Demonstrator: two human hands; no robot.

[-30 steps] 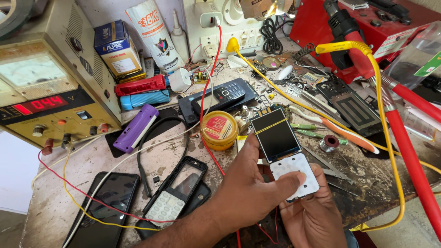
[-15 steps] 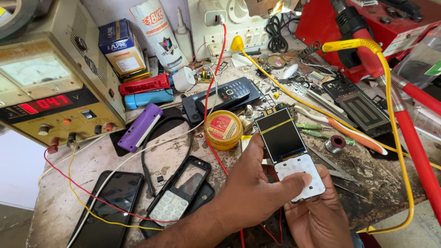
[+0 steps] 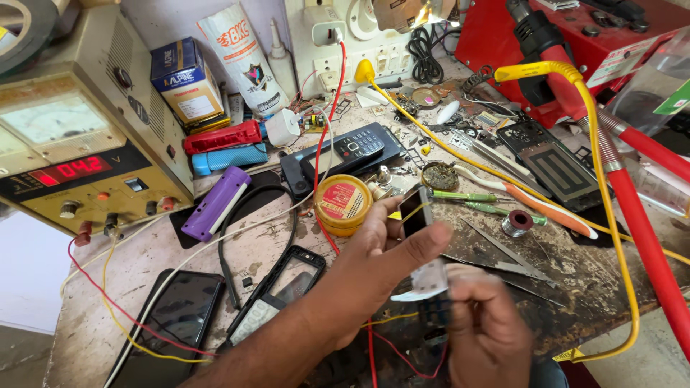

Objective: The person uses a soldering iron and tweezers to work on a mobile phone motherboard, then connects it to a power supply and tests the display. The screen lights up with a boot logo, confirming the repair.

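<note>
My left hand [image 3: 384,248] reaches in from the lower left and grips a small opened phone [image 3: 415,214] with a dark screen and a white keypad section. The phone is turned nearly edge-on to me, above the workbench. My right hand [image 3: 487,327] is blurred and closes on the phone's lower, white end from below. A yellow wire and a red wire run under both hands.
A bench power supply [image 3: 79,144] stands at the left. A round yellow tin [image 3: 343,202], a purple case [image 3: 215,203], an empty black phone frame [image 3: 277,294], a smartphone [image 3: 172,316] and a black keypad phone [image 3: 356,147] lie around. Tweezers [image 3: 503,248], screwdrivers and a red station [image 3: 575,43] sit on the right.
The phone was held flat with its screen and keypad facing me; now both hands have turned it on edge and lifted it slightly. My right hand has shifted and blurred.
</note>
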